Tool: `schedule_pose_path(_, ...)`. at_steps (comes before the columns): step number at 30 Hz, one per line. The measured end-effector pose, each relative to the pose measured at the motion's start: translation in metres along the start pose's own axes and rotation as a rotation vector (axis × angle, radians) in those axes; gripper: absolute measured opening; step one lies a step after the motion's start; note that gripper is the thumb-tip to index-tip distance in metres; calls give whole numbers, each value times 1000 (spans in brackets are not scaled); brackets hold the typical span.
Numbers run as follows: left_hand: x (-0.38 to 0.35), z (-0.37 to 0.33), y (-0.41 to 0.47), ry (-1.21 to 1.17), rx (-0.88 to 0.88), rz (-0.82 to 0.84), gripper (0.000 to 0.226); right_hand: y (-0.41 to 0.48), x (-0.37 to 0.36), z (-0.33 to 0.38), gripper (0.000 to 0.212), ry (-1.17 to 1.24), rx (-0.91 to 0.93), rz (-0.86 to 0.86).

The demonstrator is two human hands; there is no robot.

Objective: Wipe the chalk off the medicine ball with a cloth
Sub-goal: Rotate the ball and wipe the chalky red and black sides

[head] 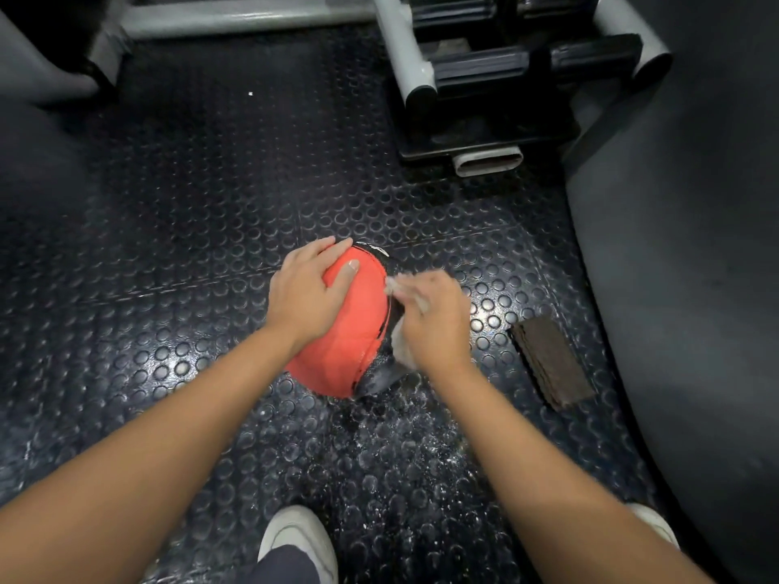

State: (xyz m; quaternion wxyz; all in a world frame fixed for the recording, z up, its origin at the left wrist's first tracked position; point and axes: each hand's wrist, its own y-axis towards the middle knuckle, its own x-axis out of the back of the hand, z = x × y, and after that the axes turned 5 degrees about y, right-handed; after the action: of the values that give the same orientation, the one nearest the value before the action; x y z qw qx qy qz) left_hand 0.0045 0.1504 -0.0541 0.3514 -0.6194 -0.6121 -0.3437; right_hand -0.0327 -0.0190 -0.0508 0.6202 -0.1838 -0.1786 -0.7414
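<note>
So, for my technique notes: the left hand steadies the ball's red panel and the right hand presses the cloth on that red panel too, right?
Not quite: the head view shows the right hand pressing the cloth on the black panel of the ball. The left hand does steady the red panel.

Head-worn view, steeply down, near medicine ball point(358, 330)
</note>
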Motion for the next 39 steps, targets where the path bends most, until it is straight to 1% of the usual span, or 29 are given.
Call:
schedule_pose_path(3,-1,1,-2,-10,0,-10,48,48,-4,13,15,-22,-74,108)
schedule_pose_path(6,0,1,5,-19,30,4,43,52,-4,11,14,-20,-68,141)
schedule_pose_path(8,1,2,9,-25,31,21,43,26,0,6,13,12,-23,106)
schedule_pose_path(10,0,2,7,-27,19,28,43,-7,4,-4,12,18,68,49)
schedule_pose_path(12,-2,1,1,-10,-1,21,45,-24,4,-13,19,3,169,0)
schedule_pose_path(13,-3,-1,-2,8,-13,13,49,-20,2,-15,20,2,175,-14)
schedule_pose_path(15,-3,-5,-7,46,-29,0,59,7,-1,-11,15,15,106,-13)
schedule_pose_path(16,-4,-5,-9,58,-30,0,61,24,-1,-7,13,13,56,24)
schedule_pose_path(18,-5,-4,-11,67,-27,-2,61,53,-1,1,12,27,-33,138)
schedule_pose_path(20,-4,-2,-10,53,-7,-14,59,61,1,7,11,29,-44,185)
schedule_pose_path(24,-4,0,-7,29,22,-14,57,12,6,-6,8,46,-16,118)
schedule_pose_path(27,-7,-4,-11,49,-5,-9,59,-25,10,-20,11,34,148,79)
schedule_pose_path(28,-8,-6,-12,66,-14,-6,59,-23,10,-21,12,35,140,65)
schedule_pose_path(30,-8,-9,-13,95,-22,-3,60,-2,8,-16,12,91,12,38)
schedule_pose_path(31,-8,-10,-13,98,-17,-1,61,15,7,-10,14,119,-64,42)
schedule_pose_path(33,-6,-11,-11,89,-3,4,60,47,5,-3,12,113,-150,101)
schedule_pose_path(36,-6,-7,-6,47,24,11,55,58,2,0,11,101,-195,106)
schedule_pose_path(39,-3,1,0,-5,47,-2,48,15,4,-2,7,141,-172,27)
